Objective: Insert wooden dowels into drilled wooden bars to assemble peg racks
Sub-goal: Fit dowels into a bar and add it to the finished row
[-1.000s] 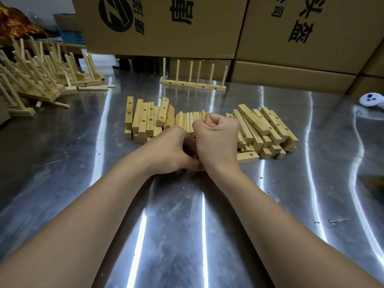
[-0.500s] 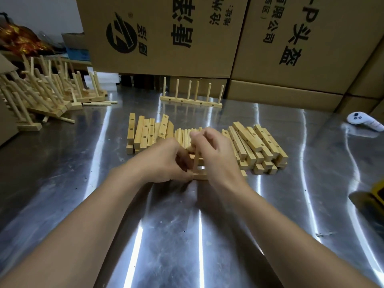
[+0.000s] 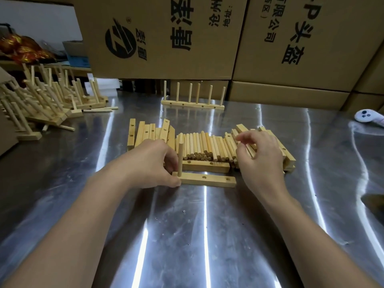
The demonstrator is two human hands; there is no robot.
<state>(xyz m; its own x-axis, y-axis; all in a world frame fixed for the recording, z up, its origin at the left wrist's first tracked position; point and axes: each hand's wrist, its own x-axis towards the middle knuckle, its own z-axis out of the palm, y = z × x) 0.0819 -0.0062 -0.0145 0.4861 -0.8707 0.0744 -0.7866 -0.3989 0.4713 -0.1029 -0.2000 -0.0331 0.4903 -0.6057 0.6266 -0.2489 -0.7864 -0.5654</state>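
Flat on the bench (image 3: 187, 235), holes up, the drilled bar (image 3: 207, 180), its left end pinched between thumb and fingers (image 3: 170, 181) of the left hand (image 3: 149, 163). Upright in the end hole, right beside those fingers, one dowel (image 3: 181, 157); further right, two open holes in view. Gripped at that end, probably, to pin the wood against sliding or tipping under a downward push. Off to the right and a little beyond, the right hand (image 3: 259, 156), clear of the bar, fingers loosely curled, thumb and forefinger close together with nothing visible between them; poised, by the look of it, to pick the next peg. Just beyond the left fingertips, a second bar (image 3: 205, 165), parallel to the first and close against it, likely staged as the next job. Behind that, between the two hands, the loose dowels (image 3: 203, 145), laid side by side with ends toward the worker, handy for a short reach. Beyond the left fingers, the left bar stack (image 3: 149, 133); partly under the right fingers, the right bar stack (image 3: 287, 156). Well beyond both hands, a finished rack (image 3: 193, 104) standing with six pegs up, perhaps kept as a pattern. Far left of the left fingers, a heap of finished racks (image 3: 41, 104); far right of the right fingers, a white controller (image 3: 366, 117); along the back, cartons (image 3: 166, 38).
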